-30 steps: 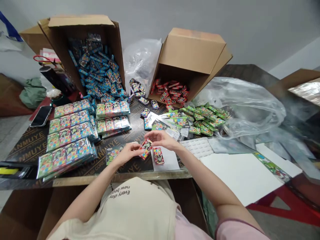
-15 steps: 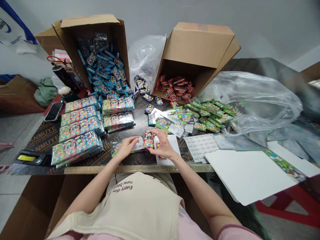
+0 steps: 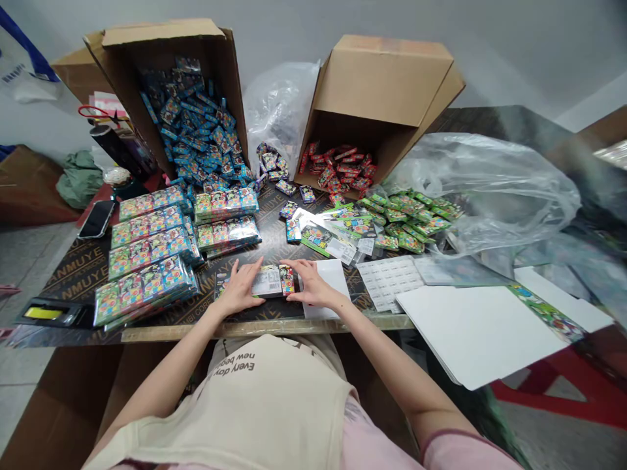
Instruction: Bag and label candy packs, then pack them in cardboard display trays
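Observation:
A flat clear plastic packet with a printed panel and a barcode label lies on the table in front of me. My left hand lies over its left part, with fingers above and thumb along the near edge, gripping it. A small red printed box sits at the packet's right end; whether it is inside the opening cannot be seen. My right hand grips this box between fingers at the far side and thumb at the near side. Under the right hand is a white sheet.
Stacked filled packs stand at left, near a phone. Behind are a carton of blue boxes and a carton of red ones. Green packets, flat printed packets, label sheets and white cards lie right.
My right hand has brought the red box down to the packet's right end. My left hand has shifted from pinching the packet's edge to spreading across it. The view has tilted slightly.

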A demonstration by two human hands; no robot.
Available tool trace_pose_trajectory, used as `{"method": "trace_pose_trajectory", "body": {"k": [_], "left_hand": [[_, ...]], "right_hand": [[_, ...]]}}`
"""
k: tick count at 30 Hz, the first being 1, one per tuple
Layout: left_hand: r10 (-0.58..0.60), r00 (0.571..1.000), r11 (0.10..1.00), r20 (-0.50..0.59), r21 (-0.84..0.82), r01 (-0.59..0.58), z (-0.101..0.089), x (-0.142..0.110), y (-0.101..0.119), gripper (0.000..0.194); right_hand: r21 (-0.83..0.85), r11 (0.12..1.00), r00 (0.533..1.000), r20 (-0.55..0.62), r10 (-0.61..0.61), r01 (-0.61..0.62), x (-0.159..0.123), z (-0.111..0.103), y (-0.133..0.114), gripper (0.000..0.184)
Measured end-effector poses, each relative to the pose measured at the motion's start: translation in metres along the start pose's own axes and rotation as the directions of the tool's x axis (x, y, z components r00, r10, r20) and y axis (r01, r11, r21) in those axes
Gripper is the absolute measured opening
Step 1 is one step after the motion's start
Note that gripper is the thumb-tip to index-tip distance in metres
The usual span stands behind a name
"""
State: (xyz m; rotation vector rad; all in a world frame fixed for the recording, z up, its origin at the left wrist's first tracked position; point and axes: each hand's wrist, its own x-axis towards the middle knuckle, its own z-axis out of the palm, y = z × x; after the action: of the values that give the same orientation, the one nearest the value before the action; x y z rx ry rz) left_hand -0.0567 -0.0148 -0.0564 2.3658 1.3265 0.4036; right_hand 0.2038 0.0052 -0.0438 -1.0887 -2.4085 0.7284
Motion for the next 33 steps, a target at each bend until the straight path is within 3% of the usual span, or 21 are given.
{"method": "trace_pose_trajectory", "body": {"k": [5, 9, 10, 12, 14, 16, 17, 18, 19, 21, 27, 33], "left_hand": [[-0.029, 0.991, 1.000, -0.128, 0.008, 0.030, -0.003, 0.000, -0.004, 0.110], [-0.054, 0.984, 0.999, -0.172, -0.008, 0.053, 0.004, 0.003, -0.005, 0.108], [-0.055, 0.985, 0.998, -0.165, -0.006, 0.055, 0.007, 0.003, -0.005, 0.108], [-0.065, 0.988, 0.997, -0.142, 0.020, 0.068, 0.015, 0.003, -0.005, 0.107], [-0.064, 0.992, 0.994, -0.112, 0.082, 0.073, 0.023, 0.002, -0.007, 0.101], [-0.041, 0.995, 0.986, -0.095, 0.156, 0.056, 0.030, 0.000, -0.009, 0.092], [-0.026, 0.995, 0.982, -0.094, 0.185, 0.044, 0.033, -0.001, -0.009, 0.088], [-0.013, 0.995, 0.978, -0.099, 0.207, 0.033, 0.035, -0.002, -0.010, 0.086], [-0.003, 0.995, 0.975, -0.105, 0.221, 0.026, 0.037, -0.002, -0.010, 0.085], [0.006, 0.994, 0.971, -0.113, 0.238, 0.022, 0.038, -0.002, -0.009, 0.085], [-0.001, 0.994, 0.961, -0.108, 0.274, 0.031, 0.036, -0.001, -0.006, 0.084], [-0.001, 0.993, 0.967, -0.121, 0.254, 0.032, 0.036, -0.001, -0.007, 0.081]], "right_hand": [[-0.028, 0.992, 0.973, -0.199, 0.115, -0.123, 0.000, 0.008, -0.005, 0.094], [0.067, 0.997, 0.994, -0.102, 0.047, -0.040, -0.005, 0.015, -0.009, 0.082], [0.084, 0.996, 0.993, -0.109, 0.042, -0.033, -0.007, 0.012, -0.004, 0.077], [0.046, 0.992, 0.962, -0.239, 0.129, -0.122, -0.010, -0.004, 0.017, 0.066], [-0.055, 0.933, 0.841, -0.456, 0.292, -0.354, -0.018, -0.032, 0.054, 0.057], [-0.133, 0.741, 0.636, -0.624, 0.454, -0.658, -0.030, -0.067, 0.099, 0.060], [-0.179, 0.626, 0.576, -0.634, 0.517, -0.759, -0.038, -0.085, 0.121, 0.065], [-0.244, 0.532, 0.557, -0.600, 0.574, -0.811, -0.047, -0.102, 0.141, 0.070], [-0.328, 0.466, 0.568, -0.530, 0.629, -0.822, -0.055, -0.116, 0.159, 0.076], [-0.447, 0.445, 0.618, -0.394, 0.681, -0.776, -0.068, -0.136, 0.182, 0.082], [-0.536, 0.529, 0.731, -0.288, 0.619, -0.658, -0.071, -0.150, 0.196, 0.074], [-0.571, 0.511, 0.721, -0.225, 0.655, -0.643, -0.067, -0.146, 0.198, 0.081]]}}
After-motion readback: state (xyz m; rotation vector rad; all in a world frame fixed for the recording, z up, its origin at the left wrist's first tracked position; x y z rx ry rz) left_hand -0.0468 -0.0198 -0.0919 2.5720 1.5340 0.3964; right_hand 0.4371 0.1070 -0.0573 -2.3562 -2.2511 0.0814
